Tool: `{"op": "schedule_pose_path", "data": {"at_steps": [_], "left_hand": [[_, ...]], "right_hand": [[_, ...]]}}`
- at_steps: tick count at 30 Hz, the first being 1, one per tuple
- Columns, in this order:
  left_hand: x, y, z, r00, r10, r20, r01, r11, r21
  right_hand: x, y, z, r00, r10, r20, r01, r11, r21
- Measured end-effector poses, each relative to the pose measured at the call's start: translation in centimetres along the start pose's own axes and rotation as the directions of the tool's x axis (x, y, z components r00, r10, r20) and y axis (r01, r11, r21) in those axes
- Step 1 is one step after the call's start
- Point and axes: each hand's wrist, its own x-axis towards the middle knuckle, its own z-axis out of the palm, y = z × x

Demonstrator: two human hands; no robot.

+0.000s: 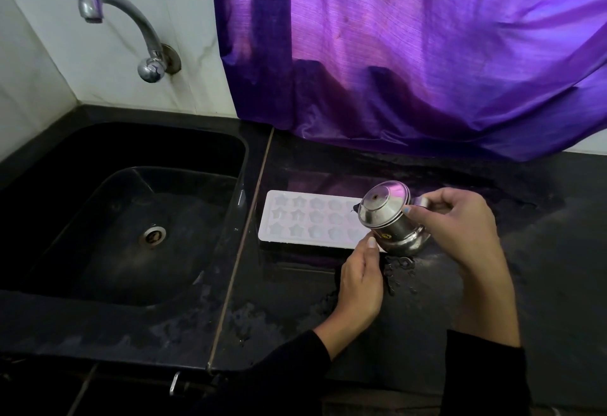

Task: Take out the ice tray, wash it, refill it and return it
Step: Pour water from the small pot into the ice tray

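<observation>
A white ice tray (305,220) with star and round cavities lies flat on the black counter, just right of the sink. Over its right end a small steel kettle (387,218) with a lid is tilted toward the tray. My right hand (460,228) grips the kettle by its handle. My left hand (361,279) sits at the tray's near right corner, thumb touching the kettle's lower side, fingers loosely curled. Whether water is running from the spout cannot be made out.
A black sink (138,215) with a steel drain fills the left side. A chrome tap (124,27) juts from the tiled wall above it. A purple curtain (427,54) hangs down onto the back of the counter (542,251). Water drops lie near the kettle.
</observation>
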Motion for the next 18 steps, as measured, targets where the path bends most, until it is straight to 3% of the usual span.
{"op": "schedule_pose_path", "data": {"at_steps": [18], "left_hand": [[-0.33, 0.40, -0.49, 1.000, -0.007, -0.007, 0.007, 1.000, 0.024]], "right_hand": [[-0.68, -0.53, -0.02, 1.000, 0.020, 0.019, -0.021, 0.999, 0.041]]}}
